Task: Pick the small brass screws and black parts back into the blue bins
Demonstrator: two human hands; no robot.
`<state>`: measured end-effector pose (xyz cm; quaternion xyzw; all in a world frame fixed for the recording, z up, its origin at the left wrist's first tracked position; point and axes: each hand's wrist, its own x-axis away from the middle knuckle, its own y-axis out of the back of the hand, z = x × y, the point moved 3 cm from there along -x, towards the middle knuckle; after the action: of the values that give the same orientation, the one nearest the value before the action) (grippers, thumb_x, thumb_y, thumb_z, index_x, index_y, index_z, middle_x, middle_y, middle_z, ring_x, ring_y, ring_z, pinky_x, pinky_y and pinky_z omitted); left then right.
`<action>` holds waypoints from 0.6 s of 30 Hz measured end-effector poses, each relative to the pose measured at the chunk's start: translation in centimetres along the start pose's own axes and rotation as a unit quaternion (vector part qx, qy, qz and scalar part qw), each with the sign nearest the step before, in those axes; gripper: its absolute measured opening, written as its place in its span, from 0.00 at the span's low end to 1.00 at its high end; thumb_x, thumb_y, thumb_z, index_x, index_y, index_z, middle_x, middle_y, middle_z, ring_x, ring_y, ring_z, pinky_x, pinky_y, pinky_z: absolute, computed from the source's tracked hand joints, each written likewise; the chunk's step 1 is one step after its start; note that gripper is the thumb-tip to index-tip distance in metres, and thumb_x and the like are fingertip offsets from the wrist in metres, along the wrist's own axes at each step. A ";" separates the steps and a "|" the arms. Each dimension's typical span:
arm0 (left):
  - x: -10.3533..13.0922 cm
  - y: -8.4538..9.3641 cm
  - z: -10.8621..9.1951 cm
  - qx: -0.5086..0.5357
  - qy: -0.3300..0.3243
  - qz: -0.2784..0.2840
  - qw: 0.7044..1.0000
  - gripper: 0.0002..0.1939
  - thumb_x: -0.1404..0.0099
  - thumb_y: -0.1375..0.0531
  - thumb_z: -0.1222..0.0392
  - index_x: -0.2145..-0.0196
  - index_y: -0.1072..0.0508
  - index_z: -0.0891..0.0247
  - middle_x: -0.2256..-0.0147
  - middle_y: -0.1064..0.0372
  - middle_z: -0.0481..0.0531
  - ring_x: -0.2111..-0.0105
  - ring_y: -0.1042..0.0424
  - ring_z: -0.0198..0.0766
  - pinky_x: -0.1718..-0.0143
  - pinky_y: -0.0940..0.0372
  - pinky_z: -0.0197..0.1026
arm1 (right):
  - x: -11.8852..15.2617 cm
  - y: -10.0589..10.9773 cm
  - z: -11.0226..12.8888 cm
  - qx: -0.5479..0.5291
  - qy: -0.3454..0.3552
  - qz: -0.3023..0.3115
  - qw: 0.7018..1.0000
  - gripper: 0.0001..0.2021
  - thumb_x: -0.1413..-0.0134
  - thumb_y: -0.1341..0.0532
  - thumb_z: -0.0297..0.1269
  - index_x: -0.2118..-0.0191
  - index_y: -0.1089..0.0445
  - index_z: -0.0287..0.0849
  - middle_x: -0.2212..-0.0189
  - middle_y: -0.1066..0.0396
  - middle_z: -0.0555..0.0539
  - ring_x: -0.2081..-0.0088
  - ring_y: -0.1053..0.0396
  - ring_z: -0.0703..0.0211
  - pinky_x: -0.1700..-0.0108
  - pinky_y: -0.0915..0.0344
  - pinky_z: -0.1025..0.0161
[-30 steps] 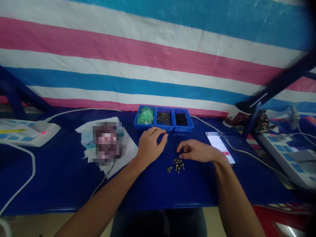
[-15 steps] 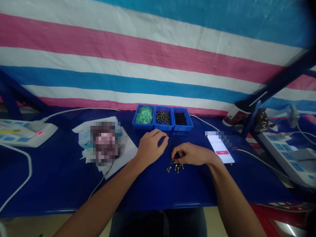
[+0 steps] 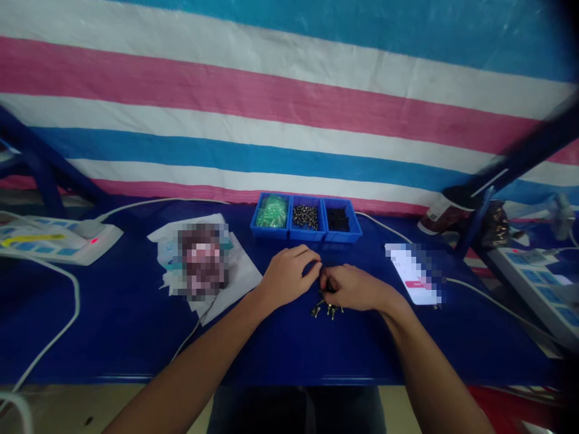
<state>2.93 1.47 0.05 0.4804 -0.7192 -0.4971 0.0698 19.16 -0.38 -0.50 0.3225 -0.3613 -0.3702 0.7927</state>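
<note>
My left hand (image 3: 292, 275) is above the blue table, fingers curled and thumb tip close to the forefinger. Whatever its fingertips pinch is too small or hidden to name. Facing it, my right hand (image 3: 353, 287) is bent down over a small pile of screw-like parts (image 3: 331, 311) with dark heads and brassy shanks. Its thumb and fingers close around something dark that I cannot make out. The fingertips of both hands nearly meet. Part of the pile is hidden under the right hand.
Behind the hands, three joined blue bins hold green clear pieces (image 3: 272, 212), metal screw-like parts (image 3: 306, 217) and black pieces (image 3: 338, 220). Papers (image 3: 239, 265) lie left and a phone (image 3: 418, 283) right. Power strips (image 3: 102, 244) and a cup (image 3: 446, 211) stand farther out.
The view has shifted slightly, so everything sits a little farther right. My left hand has come closer to the right hand, which stays over the pile.
</note>
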 end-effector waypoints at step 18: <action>0.1 0.8 -0.1 0.045 -0.021 0.084 0.995 0.17 0.26 0.55 0.58 0.68 0.31 0.62 0.70 0.34 0.49 0.69 0.33 0.35 0.65 0.41 0.39 | 0.3 1.7 -0.1 -0.188 0.046 -0.099 0.976 0.02 0.53 0.42 0.30 0.70 0.32 0.41 0.82 0.46 0.58 0.79 0.49 0.69 0.76 0.51 0.67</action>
<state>2.43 1.33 0.74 0.4103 -0.7801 -0.4664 0.0748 19.99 0.22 0.85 0.2187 -0.2145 -0.4923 0.8147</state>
